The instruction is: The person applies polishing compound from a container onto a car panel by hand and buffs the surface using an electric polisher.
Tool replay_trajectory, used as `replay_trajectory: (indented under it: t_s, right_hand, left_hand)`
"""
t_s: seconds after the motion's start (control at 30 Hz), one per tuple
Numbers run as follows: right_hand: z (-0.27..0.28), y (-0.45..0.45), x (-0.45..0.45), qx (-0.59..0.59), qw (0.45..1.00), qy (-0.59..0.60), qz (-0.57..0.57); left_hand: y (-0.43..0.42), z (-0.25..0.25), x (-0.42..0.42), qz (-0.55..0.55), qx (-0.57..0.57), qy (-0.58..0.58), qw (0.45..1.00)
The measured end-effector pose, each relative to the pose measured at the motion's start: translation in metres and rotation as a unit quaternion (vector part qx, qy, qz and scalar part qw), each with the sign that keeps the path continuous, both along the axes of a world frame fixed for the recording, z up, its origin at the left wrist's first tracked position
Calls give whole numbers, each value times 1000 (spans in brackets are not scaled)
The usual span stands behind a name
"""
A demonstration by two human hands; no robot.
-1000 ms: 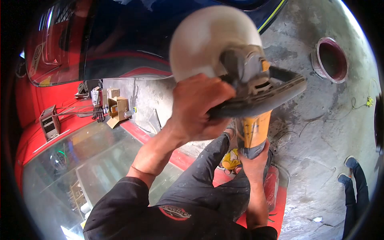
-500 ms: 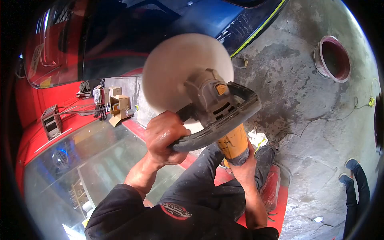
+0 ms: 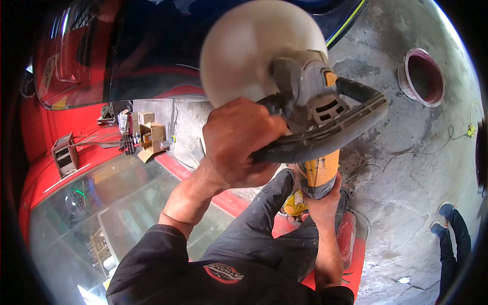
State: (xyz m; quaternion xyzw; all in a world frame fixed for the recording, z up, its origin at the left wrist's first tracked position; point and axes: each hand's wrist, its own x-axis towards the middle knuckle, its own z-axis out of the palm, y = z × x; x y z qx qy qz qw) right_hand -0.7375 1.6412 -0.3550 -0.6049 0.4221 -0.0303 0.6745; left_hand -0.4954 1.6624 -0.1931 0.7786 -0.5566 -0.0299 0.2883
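Left hand point(image 3: 240, 142) clenched around black handle point(image 3: 325, 138); right hand point(image 3: 324, 204) gripping yellow polisher point(image 3: 320, 175); uneven pressure could tip the pale pad point(image 3: 244, 48), its edge marring the blue panel point(image 3: 162, 43).

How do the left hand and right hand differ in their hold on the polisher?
The left hand grips the black handle, while the right hand holds the rear end of the yellow body.
The left hand is nearer the round pad; the right hand is farther from it.
The left hand shows its back; the right hand is partly hidden behind the body.
Both are bare.
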Motion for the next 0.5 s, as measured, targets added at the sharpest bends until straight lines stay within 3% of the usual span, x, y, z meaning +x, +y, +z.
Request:
replay_trajectory:
  t_s: [0.27,0.37,0.5]
  right_hand:
    - [-17,46,-41,127,991,4,42]
    - [-9,44,-38,133,990,8,44]
    - [-10,28,-32,56,998,-8,37]
  left_hand:
    - [71,-6,-30,59,32,27,997]
    - [72,-6,-31,55,40,41,997]
    - [43,-9,-20,18,44,12,999]
